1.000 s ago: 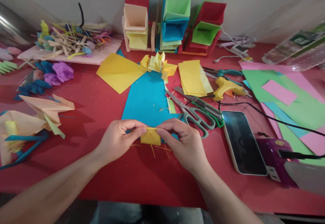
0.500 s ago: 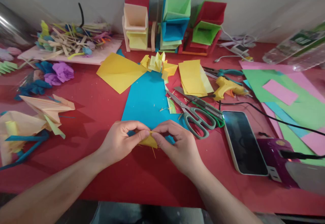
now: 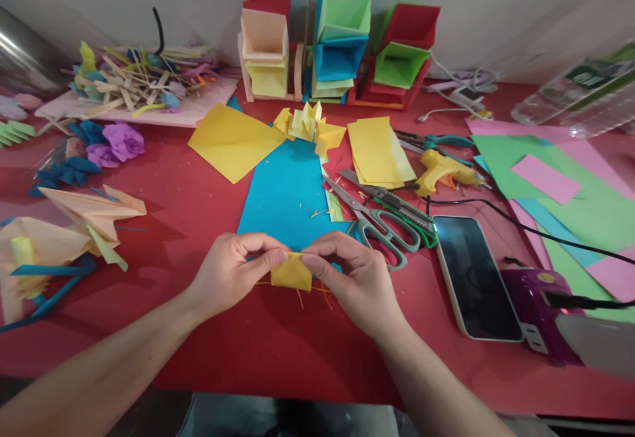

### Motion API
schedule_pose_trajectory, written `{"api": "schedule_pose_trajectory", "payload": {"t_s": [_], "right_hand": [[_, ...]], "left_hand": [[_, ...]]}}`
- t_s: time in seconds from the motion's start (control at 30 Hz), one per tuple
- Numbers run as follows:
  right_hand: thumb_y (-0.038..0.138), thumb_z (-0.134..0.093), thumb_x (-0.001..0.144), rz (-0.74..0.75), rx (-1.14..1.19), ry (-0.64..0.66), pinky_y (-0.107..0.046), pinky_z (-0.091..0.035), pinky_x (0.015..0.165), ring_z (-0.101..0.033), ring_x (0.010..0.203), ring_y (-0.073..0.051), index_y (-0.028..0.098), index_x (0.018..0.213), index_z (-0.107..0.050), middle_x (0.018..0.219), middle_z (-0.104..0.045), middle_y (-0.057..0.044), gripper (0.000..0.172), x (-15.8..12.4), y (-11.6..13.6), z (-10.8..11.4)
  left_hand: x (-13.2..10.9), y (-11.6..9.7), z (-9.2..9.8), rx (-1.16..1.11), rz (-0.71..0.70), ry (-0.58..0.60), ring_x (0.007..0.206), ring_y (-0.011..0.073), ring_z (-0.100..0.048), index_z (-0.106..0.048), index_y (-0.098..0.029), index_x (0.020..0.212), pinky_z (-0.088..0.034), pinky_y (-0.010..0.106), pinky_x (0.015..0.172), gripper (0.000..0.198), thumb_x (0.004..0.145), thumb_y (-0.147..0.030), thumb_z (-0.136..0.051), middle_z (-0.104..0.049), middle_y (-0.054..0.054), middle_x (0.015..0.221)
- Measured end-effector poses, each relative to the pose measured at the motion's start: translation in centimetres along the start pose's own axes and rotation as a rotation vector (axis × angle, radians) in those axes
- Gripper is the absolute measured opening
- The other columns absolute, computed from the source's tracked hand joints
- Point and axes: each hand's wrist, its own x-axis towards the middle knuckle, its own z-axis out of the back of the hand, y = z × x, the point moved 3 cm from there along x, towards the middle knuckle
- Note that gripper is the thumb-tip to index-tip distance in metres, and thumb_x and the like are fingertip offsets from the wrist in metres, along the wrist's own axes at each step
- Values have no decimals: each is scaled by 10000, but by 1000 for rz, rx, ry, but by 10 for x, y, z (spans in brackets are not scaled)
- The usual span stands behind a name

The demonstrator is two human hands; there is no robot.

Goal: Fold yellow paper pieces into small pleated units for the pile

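Between my two hands is a small piece of yellow paper [image 3: 292,274], its top edge pinched at both corners. My left hand [image 3: 237,272] grips the left corner between thumb and forefinger; my right hand [image 3: 353,277] does the same at the right corner. Behind the fingers lies a sheet of blue paper [image 3: 280,196], partly covered by them. Thin yellow paper shreds [image 3: 299,298] stick out below the held piece. Grey-handled scissors [image 3: 381,232] lie just beyond my right hand, with a green utility knife [image 3: 397,205] alongside.
Folded yellow pieces [image 3: 307,123], a yellow sheet [image 3: 235,143] and stacked yellow rectangles [image 3: 377,153] lie farther back. A yellow glue gun [image 3: 449,171], a phone [image 3: 479,278] and coloured sheets [image 3: 555,192] are right. Paper boxes [image 3: 342,14] stand by the wall; paper flowers [image 3: 124,141] are left.
My hands have spread slightly apart along the top edge of the yellow paper, so more of its face shows. Both still pinch it.
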Motion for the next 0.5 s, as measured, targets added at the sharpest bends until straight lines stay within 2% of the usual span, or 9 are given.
{"api": "schedule_pose_trajectory", "payload": {"t_s": [0.17,0.33,0.43,0.5], "right_hand": [[236,-611,769,-49,1,19,-253,-459,596,-578,678,-129,185,721,-645,736,-630,-15,78,0,-1,-1],[217,-602,775,21,-24,-64,-253,-457,576,-568,662,-125,181,707,-626,714,-620,-11,81,0,-1,4],[193,-594,782,119,-62,-162,-257,-479,588,-578,668,-125,190,722,-616,720,-623,-6,64,0,2,8],[156,-594,778,247,-163,-270,-262,-492,612,-591,688,-128,200,735,-616,734,-626,-4,66,-2,8,11]], "left_hand": [[-2,3,0,-78,33,31,635,107,-573,-670,-184,712,-442,176,562,207,775,-367,-595,-659,-13,671],[5,6,-5,-266,89,100,708,122,-611,-665,-201,848,-481,191,616,189,753,-359,-624,-680,-1,778],[6,6,-2,-301,41,-2,756,131,-618,-631,-204,943,-496,216,666,217,786,-346,-588,-674,12,839],[4,4,2,-280,-20,-119,724,123,-611,-620,-191,891,-495,218,668,177,818,-335,-546,-659,10,786]]}}
